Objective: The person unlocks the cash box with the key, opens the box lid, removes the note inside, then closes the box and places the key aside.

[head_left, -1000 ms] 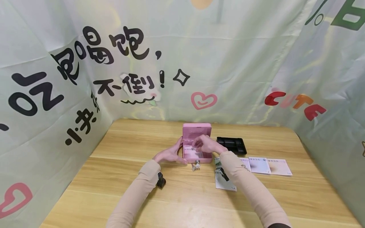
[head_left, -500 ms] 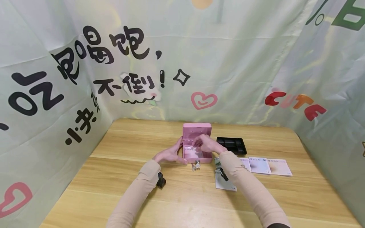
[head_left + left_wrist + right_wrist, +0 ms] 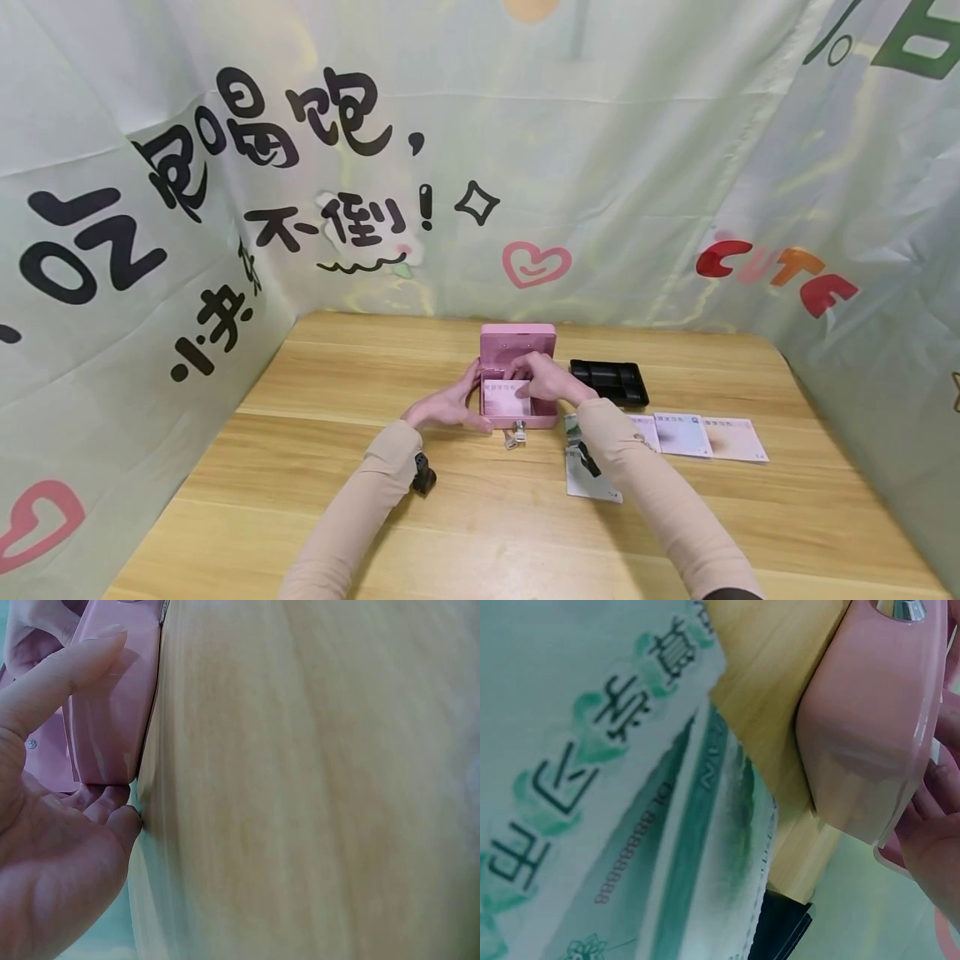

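Note:
A pink cash box (image 3: 517,422) stands on the table with its lid raised. My left hand (image 3: 447,407) holds the box at its left side; in the left wrist view the thumb (image 3: 90,660) lies along the front wall and the other fingers curl at the side. My right hand (image 3: 546,379) reaches into the box, its fingertips at the right edge of a stack of pinkish banknotes (image 3: 504,398), gripping it. In the right wrist view that hand's fingers (image 3: 934,825) are partly hidden by the box wall (image 3: 870,727).
A lock with keys (image 3: 516,435) is at the box front. To the right lies a black compartment tray (image 3: 630,387). Further banknotes spread out on the table (image 3: 487,533): a green one (image 3: 572,427), a bluish one (image 3: 681,435) and a pinkish one (image 3: 737,439), partly behind the right forearm.
The banknotes in the box have risen slightly and shifted at the right hand's fingers, which have dipped a little deeper into the box. The left hand and the box have stayed put.

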`<state>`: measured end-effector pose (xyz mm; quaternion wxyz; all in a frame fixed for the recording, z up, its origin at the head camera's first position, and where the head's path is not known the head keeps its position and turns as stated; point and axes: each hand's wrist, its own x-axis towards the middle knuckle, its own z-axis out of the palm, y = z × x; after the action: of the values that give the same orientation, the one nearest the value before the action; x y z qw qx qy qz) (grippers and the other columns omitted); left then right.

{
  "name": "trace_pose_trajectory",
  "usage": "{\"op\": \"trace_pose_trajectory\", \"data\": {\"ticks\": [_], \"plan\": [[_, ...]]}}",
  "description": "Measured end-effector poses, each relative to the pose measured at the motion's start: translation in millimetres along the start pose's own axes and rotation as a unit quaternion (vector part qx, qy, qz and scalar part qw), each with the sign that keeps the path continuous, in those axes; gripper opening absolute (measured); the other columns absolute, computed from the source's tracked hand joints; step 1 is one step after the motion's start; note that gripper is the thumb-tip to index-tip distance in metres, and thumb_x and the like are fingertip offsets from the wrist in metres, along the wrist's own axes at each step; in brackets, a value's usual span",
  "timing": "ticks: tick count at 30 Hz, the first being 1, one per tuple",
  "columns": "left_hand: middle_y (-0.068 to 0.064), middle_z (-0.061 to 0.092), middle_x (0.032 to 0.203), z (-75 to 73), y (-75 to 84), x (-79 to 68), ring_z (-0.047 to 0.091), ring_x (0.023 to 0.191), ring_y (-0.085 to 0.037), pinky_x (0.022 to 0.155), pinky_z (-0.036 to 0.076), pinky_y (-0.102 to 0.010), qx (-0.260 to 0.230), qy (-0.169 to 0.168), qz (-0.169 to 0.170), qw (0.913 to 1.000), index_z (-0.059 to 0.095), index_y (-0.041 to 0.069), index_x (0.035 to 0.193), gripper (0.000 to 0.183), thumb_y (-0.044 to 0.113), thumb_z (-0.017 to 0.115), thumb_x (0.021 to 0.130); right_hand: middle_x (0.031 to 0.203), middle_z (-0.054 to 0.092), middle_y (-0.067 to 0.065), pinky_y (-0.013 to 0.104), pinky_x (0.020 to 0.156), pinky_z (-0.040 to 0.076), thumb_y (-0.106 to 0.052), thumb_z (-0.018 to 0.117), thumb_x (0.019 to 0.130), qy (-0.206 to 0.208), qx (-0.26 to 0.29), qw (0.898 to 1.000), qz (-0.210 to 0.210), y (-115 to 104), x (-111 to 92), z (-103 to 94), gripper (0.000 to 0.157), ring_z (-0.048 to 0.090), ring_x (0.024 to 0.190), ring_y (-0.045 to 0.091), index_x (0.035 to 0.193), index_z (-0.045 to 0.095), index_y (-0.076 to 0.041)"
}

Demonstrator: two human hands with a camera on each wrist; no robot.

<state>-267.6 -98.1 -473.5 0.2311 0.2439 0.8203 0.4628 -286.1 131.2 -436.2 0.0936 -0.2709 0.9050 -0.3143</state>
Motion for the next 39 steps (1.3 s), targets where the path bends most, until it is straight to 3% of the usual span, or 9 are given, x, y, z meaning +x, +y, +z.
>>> {"op": "trace_pose_trajectory", "data": {"ticks": [8, 18, 24, 28, 32, 39], "plan": [[-0.019, 0.005, 0.17, 0.1, 2.0, -2.1, 0.008, 0.158, -0.033, 0.13, 0.01, -0.054, 0.004, 0.001, -0.011, 0.9999, -0.015, 0.012, 0.161, 0.131, 0.015, 0.085, 0.076, 0.092, 0.076, 0.012, 0.025, 0.071, 0.052, 0.003, 0.075, 0.083, 0.009, 0.006, 1.0, 0.001, -0.7, -2.5, -0.5, 0.02, 0.063, 0.077, 0.012, 0.102, 0.073, -0.002], [-0.02, 0.003, 0.17, 0.8, 2.0, -3.2, 0.007, 0.158, -0.034, 0.13, 0.009, -0.055, 0.007, 0.003, -0.015, 0.9999, -0.015, 0.01, 0.161, 0.131, 0.017, 0.085, 0.076, 0.096, 0.076, 0.015, 0.031, 0.08, 0.058, -0.001, 0.072, 0.088, 0.045, 0.05, 0.998, 0.007, 2.0, -8.5, -3.1, 0.02, 0.068, 0.086, 0.017, 0.107, 0.074, 0.001], [-0.019, 0.001, 0.17, 0.6, 2.9, -3.9, 0.006, 0.158, -0.035, 0.13, 0.009, -0.054, 0.009, 0.004, -0.02, 0.9998, -0.015, 0.012, 0.161, 0.131, 0.018, 0.085, 0.076, 0.106, 0.074, 0.022, 0.025, 0.07, 0.056, -0.001, 0.067, 0.092, 0.072, 0.095, 0.993, 0.017, 0.0, -16.5, -7.3, 0.022, 0.067, 0.081, 0.016, 0.112, 0.072, 0.005], [-0.02, 0.002, 0.17, 0.4, 2.8, -3.7, 0.006, 0.158, -0.035, 0.13, 0.01, -0.054, 0.004, 0.006, -0.018, 0.9998, -0.014, 0.013, 0.161, 0.131, 0.016, 0.085, 0.076, 0.11, 0.071, 0.024, 0.031, 0.067, 0.059, -0.003, 0.066, 0.093, 0.089, 0.123, 0.988, 0.036, -3.9, -21.5, -9.9, 0.025, 0.066, 0.076, 0.017, 0.116, 0.07, 0.005], [-0.021, 0.002, 0.17, 0.4, 2.0, -3.0, 0.007, 0.158, -0.035, 0.13, 0.011, -0.053, 0.009, 0.008, -0.025, 0.9996, -0.015, 0.013, 0.161, 0.132, 0.018, 0.086, 0.076, 0.108, 0.069, 0.027, 0.04, 0.065, 0.062, -0.002, 0.066, 0.093, 0.102, 0.162, 0.98, 0.044, -6.1, -25.3, -11.7, 0.026, 0.065, 0.07, 0.019, 0.117, 0.069, 0.008], [-0.022, 0.003, 0.169, 0.6, 1.3, -1.8, 0.007, 0.158, -0.036, 0.13, 0.011, -0.053, 0.01, 0.008, -0.022, 0.9997, -0.015, 0.012, 0.161, 0.133, 0.017, 0.086, 0.075, 0.102, 0.068, 0.022, 0.033, 0.066, 0.061, -0.005, 0.07, 0.091, 0.122, 0.2, 0.969, 0.078, -10.3, -34.6, -16.5, 0.025, 0.064, 0.069, 0.013, 0.113, 0.068, 0.008]]}}
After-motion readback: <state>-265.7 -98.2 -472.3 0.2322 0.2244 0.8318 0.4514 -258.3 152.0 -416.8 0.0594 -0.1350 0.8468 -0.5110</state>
